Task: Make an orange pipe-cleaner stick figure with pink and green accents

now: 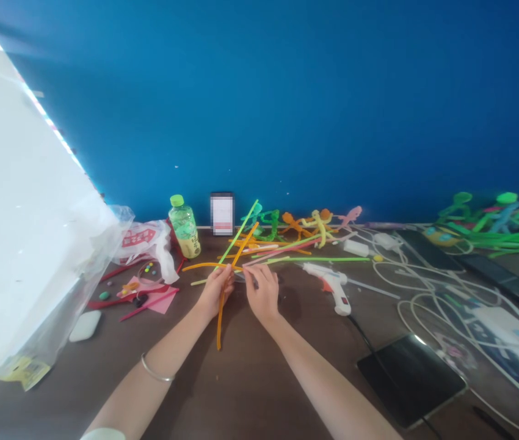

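Note:
Orange pipe cleaners (pixel 219 327) cross one another in front of me, one running up and down, another lying sideways. My left hand (pixel 216 290) is closed around them where they cross. At the short right end of the sideways piece, my right hand (pixel 262 292) pinches with thumb and fingertips; the exact grip is partly hidden. Behind the hands, a light green pipe cleaner (pixel 241 231) slants up to the right. More loose pipe cleaners (pixel 287 247) in pink, orange and green lie just beyond on the dark table (pixel 241 391).
A white glue gun (pixel 333 284) lies to the right, near a black tablet (pixel 413 379) and tangled white cables (pixel 406 305). To the left are a green-capped bottle (pixel 185 227), red scissors (pixel 149 294) and a white case (pixel 85 326). Small pipe-cleaner figures (pixel 319 226) line the blue wall.

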The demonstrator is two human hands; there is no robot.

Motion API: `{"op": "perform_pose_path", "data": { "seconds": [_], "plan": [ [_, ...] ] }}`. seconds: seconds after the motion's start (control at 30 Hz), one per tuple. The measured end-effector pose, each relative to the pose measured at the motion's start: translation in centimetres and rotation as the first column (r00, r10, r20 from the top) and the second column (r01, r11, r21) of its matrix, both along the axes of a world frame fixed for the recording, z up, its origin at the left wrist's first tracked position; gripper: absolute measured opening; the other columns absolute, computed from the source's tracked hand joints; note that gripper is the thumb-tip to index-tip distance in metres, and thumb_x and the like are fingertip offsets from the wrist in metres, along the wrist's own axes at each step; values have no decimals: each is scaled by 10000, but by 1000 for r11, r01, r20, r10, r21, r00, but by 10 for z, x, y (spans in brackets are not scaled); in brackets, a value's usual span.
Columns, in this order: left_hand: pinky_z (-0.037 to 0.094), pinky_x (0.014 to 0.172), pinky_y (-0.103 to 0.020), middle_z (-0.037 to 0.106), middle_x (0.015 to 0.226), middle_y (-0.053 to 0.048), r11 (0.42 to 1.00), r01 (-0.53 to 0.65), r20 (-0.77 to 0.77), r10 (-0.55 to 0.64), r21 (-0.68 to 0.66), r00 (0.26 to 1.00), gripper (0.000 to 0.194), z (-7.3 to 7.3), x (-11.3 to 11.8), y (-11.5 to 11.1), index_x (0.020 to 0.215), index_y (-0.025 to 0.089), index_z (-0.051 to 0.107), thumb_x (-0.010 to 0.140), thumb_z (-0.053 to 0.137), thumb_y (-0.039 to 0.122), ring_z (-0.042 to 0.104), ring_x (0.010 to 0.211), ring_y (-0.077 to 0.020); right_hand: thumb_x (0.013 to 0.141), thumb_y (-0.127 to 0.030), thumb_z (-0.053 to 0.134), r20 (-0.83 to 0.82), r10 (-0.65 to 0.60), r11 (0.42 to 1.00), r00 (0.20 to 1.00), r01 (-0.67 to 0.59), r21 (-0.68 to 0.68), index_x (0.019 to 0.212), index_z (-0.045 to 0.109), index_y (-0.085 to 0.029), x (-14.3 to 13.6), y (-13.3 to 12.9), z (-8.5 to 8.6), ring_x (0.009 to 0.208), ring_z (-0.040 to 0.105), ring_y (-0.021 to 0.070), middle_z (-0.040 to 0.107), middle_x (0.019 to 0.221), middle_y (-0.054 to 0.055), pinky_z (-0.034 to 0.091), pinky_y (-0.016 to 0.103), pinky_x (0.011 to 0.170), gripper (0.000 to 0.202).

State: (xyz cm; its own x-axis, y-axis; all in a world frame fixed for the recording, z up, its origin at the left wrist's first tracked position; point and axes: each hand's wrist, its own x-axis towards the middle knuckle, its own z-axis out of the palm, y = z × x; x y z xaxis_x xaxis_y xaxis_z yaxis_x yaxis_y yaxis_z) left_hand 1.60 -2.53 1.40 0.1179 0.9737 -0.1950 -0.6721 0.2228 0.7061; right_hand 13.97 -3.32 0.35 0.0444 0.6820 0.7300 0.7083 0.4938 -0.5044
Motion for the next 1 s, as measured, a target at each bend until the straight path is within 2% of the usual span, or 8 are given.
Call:
{"op": "perform_pose_path", "data": {
  "seconds": [0.3, 0.4, 0.5, 0.57, 0.63, 0.8, 0.9, 1.0],
  "plan": [
    [371, 470, -138, 493, 596, 41, 1000, -5, 12, 5, -8, 1000, 262, 1, -1, -3, 696, 135, 522, 630, 719, 296, 459, 499, -24, 833, -99, 423, 101, 76, 993, 992, -84, 86, 931, 624, -217, 0, -5, 5, 890, 552, 168, 621, 887, 53, 367, 320, 789, 253],
    [376, 488, -154, 494, 582, 40, 998, 5, -18, -4, 55, 1000, 277, 0, -2, -3, 678, 134, 515, 635, 710, 326, 462, 498, -33, 825, -75, 416, 234, 181, 969, 955, -214, 125, 959, 619, -250, -6, -18, 10, 884, 547, 167, 624, 877, 38, 371, 326, 802, 300],
    [343, 453, -156, 456, 526, 54, 997, -1, -59, 6, 74, 998, 323, -1, -2, -2, 644, 140, 480, 626, 705, 372, 428, 453, -31, 820, -94, 422, 376, 335, 908, 864, -402, 114, 953, 615, -234, -14, -31, 12, 855, 559, 161, 624, 858, 40, 410, 305, 790, 273],
    [338, 449, -157, 452, 510, 55, 998, 5, -67, 0, 66, 998, 334, -2, -1, -2, 638, 146, 464, 639, 692, 391, 427, 444, -33, 817, -102, 407, 403, 376, 892, 834, -444, 87, 935, 615, -212, -19, -35, 11, 828, 569, 161, 622, 850, 53, 437, 303, 786, 263],
    [336, 446, -155, 470, 516, 50, 997, 15, -62, -10, 80, 998, 318, -2, -2, -3, 654, 146, 475, 655, 681, 388, 432, 443, -33, 816, -104, 391, 321, 373, 910, 870, -411, 57, 922, 609, -197, -20, -33, 9, 825, 575, 163, 621, 850, 63, 458, 307, 776, 259],
    [422, 530, -195, 560, 591, 16, 995, 18, -56, -13, 100, 998, 261, -1, -1, -6, 700, 132, 560, 647, 699, 346, 522, 516, -67, 829, -171, 425, -118, 270, 959, 956, -278, -60, 905, 603, -177, -16, -18, 5, 768, 581, 157, 619, 853, 74, 496, 292, 698, 194],
    [455, 607, -227, 618, 668, -16, 994, -16, -86, 25, 104, 996, 233, 0, 2, -7, 729, 123, 607, 645, 705, 317, 569, 585, -93, 806, -262, 507, -336, 208, 949, 919, -273, -158, 883, 628, -161, -15, -13, 5, 741, 590, 171, 630, 842, 83, 501, 305, 678, 176],
    [459, 644, -238, 649, 706, -32, 992, -34, -123, 49, 121, 991, 235, -1, 6, -7, 758, 122, 637, 632, 714, 304, 589, 628, -108, 766, -337, 568, -633, 141, 889, 761, -379, -257, 901, 638, -151, -15, -11, 6, 718, 611, 185, 660, 811, 76, 511, 324, 671, 241]
  ]
}}
